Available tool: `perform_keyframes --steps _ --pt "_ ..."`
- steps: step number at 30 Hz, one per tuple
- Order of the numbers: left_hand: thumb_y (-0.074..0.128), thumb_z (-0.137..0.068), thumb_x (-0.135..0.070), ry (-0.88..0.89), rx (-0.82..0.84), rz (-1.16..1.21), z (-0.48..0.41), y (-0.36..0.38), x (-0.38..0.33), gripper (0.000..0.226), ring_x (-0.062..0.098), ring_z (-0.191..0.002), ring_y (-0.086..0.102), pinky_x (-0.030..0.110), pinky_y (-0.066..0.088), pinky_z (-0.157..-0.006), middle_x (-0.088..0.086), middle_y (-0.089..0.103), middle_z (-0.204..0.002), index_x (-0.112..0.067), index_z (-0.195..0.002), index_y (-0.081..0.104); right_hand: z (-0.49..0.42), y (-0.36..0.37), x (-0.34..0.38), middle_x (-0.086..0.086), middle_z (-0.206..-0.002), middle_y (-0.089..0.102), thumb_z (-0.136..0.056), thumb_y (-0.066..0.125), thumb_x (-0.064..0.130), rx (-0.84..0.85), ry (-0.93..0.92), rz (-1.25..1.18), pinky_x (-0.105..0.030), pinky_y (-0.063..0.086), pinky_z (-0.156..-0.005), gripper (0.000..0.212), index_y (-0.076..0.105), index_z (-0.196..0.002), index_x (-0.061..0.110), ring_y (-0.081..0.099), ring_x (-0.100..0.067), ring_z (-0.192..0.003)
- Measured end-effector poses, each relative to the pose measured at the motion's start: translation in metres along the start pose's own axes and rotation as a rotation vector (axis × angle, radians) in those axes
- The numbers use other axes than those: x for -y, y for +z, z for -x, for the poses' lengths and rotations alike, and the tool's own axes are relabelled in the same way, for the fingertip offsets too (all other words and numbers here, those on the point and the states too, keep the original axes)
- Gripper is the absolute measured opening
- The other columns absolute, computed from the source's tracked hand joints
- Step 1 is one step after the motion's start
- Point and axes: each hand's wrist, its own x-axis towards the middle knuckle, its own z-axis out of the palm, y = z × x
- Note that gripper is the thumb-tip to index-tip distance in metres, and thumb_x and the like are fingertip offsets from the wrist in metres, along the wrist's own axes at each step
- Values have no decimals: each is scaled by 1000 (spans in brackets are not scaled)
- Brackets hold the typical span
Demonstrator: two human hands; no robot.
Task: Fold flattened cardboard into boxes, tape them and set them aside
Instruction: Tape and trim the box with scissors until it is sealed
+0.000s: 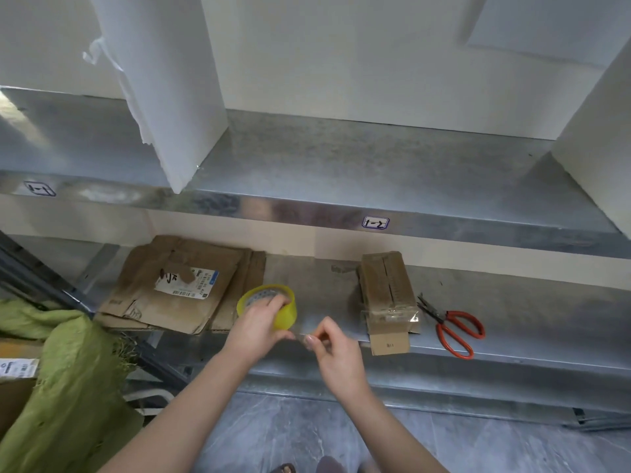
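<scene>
Head view: a metal shelf [324, 278] runs across, with a green sack [68, 370] at the near left. On the shelf a stack of flat cardboard [143, 268] lies at the left. A folded box [386, 285] lies right of middle, clear tape over its near end and one flap reaching the shelf's near edge. Red scissors [454, 329] lie just right of the box.

Between stack and box, the left hand [259, 322] holds the yellow tape roll [285, 315], fingers [278, 302] curled round it. The right hand [336, 349] is just beside it, thumb and forefinger pinching the tape end [302, 336]; the other fingers are loosely curled.

The strip is clear and hard to see, so it is probably only being started. As it lengthens it could sag, fold and stick to itself, or slip from the pinch back onto the roll. With both hands busy, cutting means freeing one for the scissors, and a loose strip may catch the shelf. A nudge could tip the box off the edge.
</scene>
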Motion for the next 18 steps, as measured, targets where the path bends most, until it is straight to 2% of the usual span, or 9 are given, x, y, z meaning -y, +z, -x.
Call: perform_keyframes --steps 3,5,8,11,14,16,18 --pt "82 -65 -39 51 12 -92 -10 11 2 69 27 -114 56 37 44 -95 7 62 -120 -14 -123 55 -18 1 -9 6 -70 66 -91 64 16 -80 108 -8 -20 45 -67 23 50 -74 24 62 -7 -70" --pt "82 -66 -40 65 15 -150 -13 20 6 69 27 -111 57 38 46 -94 7 63 -117 -15 -124 55 -32 3 -15 5 -69 64 -90 65 16 -101 177 9 -23 45 -67 28 48 -71 28 63 -9 -70" --pt "88 -53 -44 125 9 -241 -16 31 16 76 24 -90 66 34 54 -76 3 67 -97 -17 -116 57 -48 14 -24 6 -69 63 -91 63 16 -72 248 53 -28 46 -71 26 49 -73 27 64 -15 -72" --pt "92 -43 -44 181 34 -265 -19 39 22 85 20 -75 64 29 54 -64 -1 64 -84 -20 -113 50 -61 21 -34 6 -70 61 -91 63 18 -49 312 75 -23 41 -67 16 53 -79 19 59 -13 -69" --pt "93 -48 -30 197 94 -231 -17 50 32 87 22 -83 65 31 55 -69 4 65 -96 -21 -122 48 -69 21 -49 9 -66 60 -91 66 18 -21 398 69 -20 44 -64 17 55 -78 17 60 -9 -64" --pt "90 -58 -19 174 132 -198 -15 53 38 86 28 -99 63 38 56 -79 9 62 -114 -22 -132 46 -72 21 -58 2 -72 66 -89 68 18 -15 437 55 -23 55 -67 16 57 -77 17 65 -10 -65" --pt "84 -67 -12 161 148 -164 -18 52 40 78 32 -114 56 43 51 -91 11 54 -129 -21 -136 47 -74 23 -65 -9 -83 70 -87 71 20 -26 438 65 -21 55 -64 17 59 -75 19 68 -15 -67"
